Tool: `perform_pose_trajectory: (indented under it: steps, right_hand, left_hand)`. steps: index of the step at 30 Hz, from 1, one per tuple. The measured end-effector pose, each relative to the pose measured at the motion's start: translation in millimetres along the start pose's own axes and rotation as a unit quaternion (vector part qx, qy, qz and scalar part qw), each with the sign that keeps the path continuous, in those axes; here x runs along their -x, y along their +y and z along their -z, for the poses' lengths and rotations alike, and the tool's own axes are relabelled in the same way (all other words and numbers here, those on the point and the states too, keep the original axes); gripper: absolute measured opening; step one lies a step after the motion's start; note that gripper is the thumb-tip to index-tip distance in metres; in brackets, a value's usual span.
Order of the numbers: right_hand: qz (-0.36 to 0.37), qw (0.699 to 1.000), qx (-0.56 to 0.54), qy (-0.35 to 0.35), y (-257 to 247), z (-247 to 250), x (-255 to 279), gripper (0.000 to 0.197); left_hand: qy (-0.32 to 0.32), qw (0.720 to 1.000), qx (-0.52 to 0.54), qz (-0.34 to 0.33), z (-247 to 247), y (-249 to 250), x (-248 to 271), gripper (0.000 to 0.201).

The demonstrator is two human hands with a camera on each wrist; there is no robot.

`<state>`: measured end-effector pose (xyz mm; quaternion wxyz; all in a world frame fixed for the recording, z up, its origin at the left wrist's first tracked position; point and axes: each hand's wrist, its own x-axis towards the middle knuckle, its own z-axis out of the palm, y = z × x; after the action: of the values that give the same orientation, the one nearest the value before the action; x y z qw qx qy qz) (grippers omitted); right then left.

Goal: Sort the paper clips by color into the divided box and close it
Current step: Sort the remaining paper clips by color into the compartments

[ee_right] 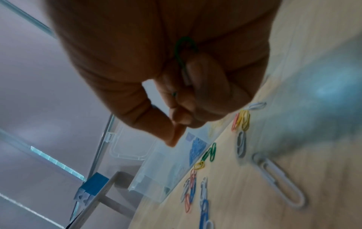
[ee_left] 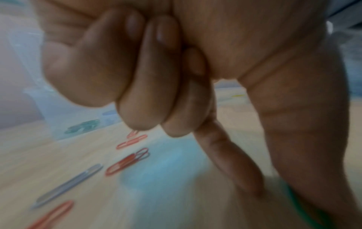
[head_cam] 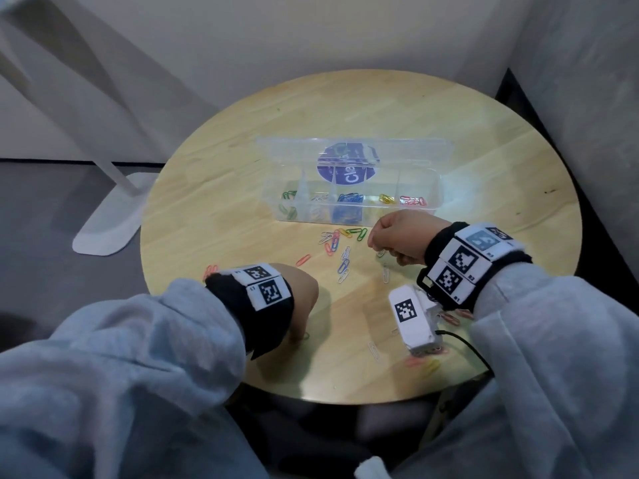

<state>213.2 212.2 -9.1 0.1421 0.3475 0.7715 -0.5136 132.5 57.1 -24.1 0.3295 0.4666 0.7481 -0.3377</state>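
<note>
A clear divided box stands open on the round wooden table, its lid raised at the back. Its compartments hold green, white, blue, yellow and red paper clips. Loose clips of mixed colours lie in front of it. My right hand hovers just in front of the box, fingers curled round a green paper clip, thumb and index tip touching. My left hand is down on the table nearer me. Its index finger and thumb pinch a second green clip; the other fingers are curled.
Red clips lie left of my left wrist, and more clips lie near the table's front right edge. A white camera unit with a black cable hangs under my right wrist. A white stand base is on the floor at left.
</note>
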Motion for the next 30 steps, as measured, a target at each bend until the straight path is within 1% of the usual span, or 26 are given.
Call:
perform_pose_trajectory:
  steps: [3, 5, 7, 8, 9, 10, 11, 13, 16, 17, 18, 19, 20, 22, 24, 25, 26, 28, 29, 30]
  right_hand:
    - [-0.057, 0.991, -0.122, -0.008, -1.4, -3.7, -0.5, 0.016]
    - [-0.067, 0.974, -0.215, -0.001, 1.8, -6.6, 0.8, 0.020]
    - [-0.068, 0.952, -0.297, -0.002, 6.2, -9.3, 2.6, 0.021]
    - [-0.069, 0.940, -0.335, -0.002, 8.5, -10.3, 3.5, 0.020]
    - [-0.070, 0.926, -0.371, 0.001, 10.9, -11.0, 4.6, 0.020]
    - [-0.070, 0.913, -0.402, 0.006, 12.9, -11.3, 5.8, 0.019]
    - [-0.068, 0.901, -0.428, 0.012, 14.4, -11.6, 7.1, 0.018]
    - [-0.068, 0.884, -0.463, 0.025, 16.8, -12.0, 10.9, 0.019]
    - [-0.068, 0.868, -0.491, 0.033, 17.9, -12.9, 17.7, 0.025]
    - [-0.064, 0.865, -0.496, 0.031, 17.4, -13.9, 19.5, 0.027]
    - [-0.057, 0.865, -0.498, 0.028, 16.1, -15.1, 20.9, 0.028]
    - [-0.049, 0.864, -0.500, 0.026, 14.3, -17.0, 21.7, 0.029]
    - [-0.042, 0.861, -0.505, 0.027, 12.9, -19.5, 22.3, 0.029]
    - [-0.030, 0.856, -0.514, 0.036, 10.3, -24.3, 22.5, 0.027]
    - [-0.029, 0.863, -0.502, 0.044, 8.4, -28.1, 21.2, 0.024]
    - [-0.032, 0.870, -0.490, 0.048, 8.0, -28.8, 19.9, 0.024]
    - [-0.037, 0.877, -0.475, 0.056, 7.8, -28.8, 18.0, 0.024]
    - [-0.049, 0.897, -0.433, 0.076, 6.5, -27.9, 13.6, 0.027]
    - [-0.054, 0.909, -0.404, 0.083, 5.3, -27.8, 11.6, 0.029]
    - [-0.061, 0.924, -0.368, 0.087, 4.7, -27.6, 9.3, 0.030]
  left_hand:
    - [0.030, 0.999, 0.014, -0.001, -3.2, -3.4, -0.1, 0.011]
    - [0.043, 0.998, 0.053, -0.001, -4.0, -8.9, 1.1, 0.009]
    - [0.067, 0.987, 0.143, 0.002, -2.4, -18.3, 3.4, 0.006]
    - [0.083, 0.976, 0.203, 0.001, -1.2, -24.2, 5.8, 0.008]
    - [0.098, 0.959, 0.266, -0.002, 0.6, -30.9, 8.9, 0.013]
    - [0.111, 0.934, 0.340, -0.007, 3.3, -37.8, 12.4, 0.018]
    - [0.116, 0.897, 0.425, -0.012, 6.4, -45.2, 16.9, 0.022]
    - [0.123, 0.805, 0.581, -0.006, 12.4, -60.7, 27.3, 0.025]
    - [0.186, 0.669, 0.719, 0.018, 14.6, -86.2, 45.4, 0.025]
    - [0.208, 0.630, 0.748, 0.019, 14.2, -94.1, 51.3, 0.026]
    - [0.229, 0.603, 0.764, 0.020, 13.5, -101.7, 57.3, 0.027]
    - [0.245, 0.592, 0.768, 0.023, 12.3, -108.3, 62.2, 0.027]
    - [0.256, 0.591, 0.764, 0.027, 10.8, -114.1, 65.5, 0.027]
    - [0.266, 0.603, 0.751, 0.031, 8.7, -122.6, 68.1, 0.026]
    - [0.260, 0.614, 0.745, 0.030, 4.9, -127.1, 65.7, 0.025]
    - [0.253, 0.614, 0.747, 0.027, 2.3, -127.4, 62.7, 0.024]
    - [0.247, 0.606, 0.756, 0.020, -0.7, -126.9, 58.3, 0.024]
    - [0.231, 0.580, 0.781, 0.002, -7.8, -124.2, 47.5, 0.027]
    - [0.220, 0.571, 0.791, -0.005, -11.2, -122.7, 41.8, 0.028]
    - [0.210, 0.568, 0.796, -0.010, -13.7, -121.7, 36.3, 0.028]
